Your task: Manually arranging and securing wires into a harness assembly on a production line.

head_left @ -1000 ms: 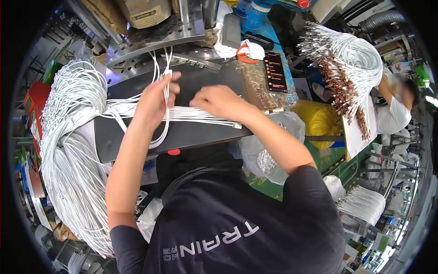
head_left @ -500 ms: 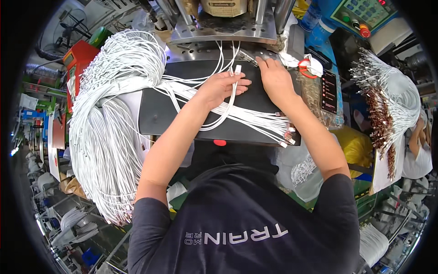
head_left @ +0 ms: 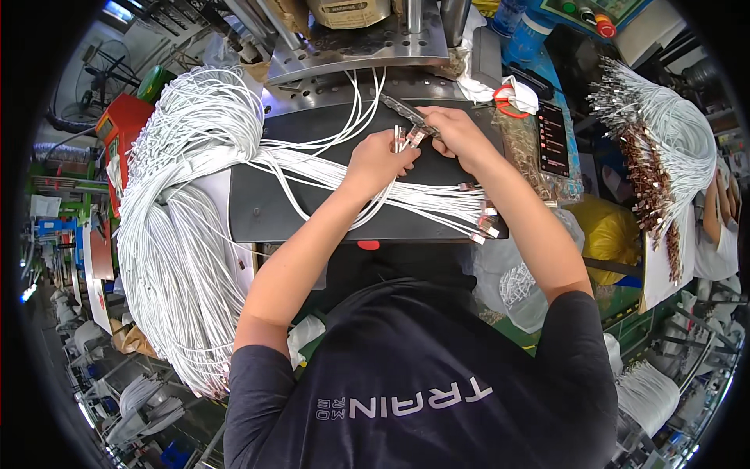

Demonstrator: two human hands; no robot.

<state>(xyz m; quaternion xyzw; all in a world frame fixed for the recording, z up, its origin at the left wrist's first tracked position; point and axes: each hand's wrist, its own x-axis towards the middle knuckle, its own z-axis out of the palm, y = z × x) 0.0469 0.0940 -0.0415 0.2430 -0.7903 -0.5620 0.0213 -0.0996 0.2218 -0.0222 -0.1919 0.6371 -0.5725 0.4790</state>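
Observation:
My left hand (head_left: 376, 162) is closed round a few white cables, and their metal-tipped connector ends (head_left: 412, 139) stick up past its fingers. My right hand (head_left: 461, 137) grips a narrow dark metal piece (head_left: 401, 109), whose near end meets or nearly meets those connectors. The fingers cover part of it, so its exact kind does not show. Below the hands, a sheaf of white cables (head_left: 441, 199) lies across the black work surface (head_left: 266, 211), connector ends to the right. Two or more cables run from under the machine's steel plate (head_left: 359, 61) toward the sheaf.
A large hank of white cables (head_left: 180, 258) hangs at the left. Red-handled scissors (head_left: 504, 99), a dark screen (head_left: 553, 141) and a blue-capped bottle (head_left: 530, 37) stand right of the machine. More cables (head_left: 672, 148) hang at far right, near another person's arm (head_left: 711, 230).
My right hand has picked up the metal piece and brought it toward my left hand. My left fingers have closed round the cables, with the connector ends now bunched upward. The view has shifted slightly.

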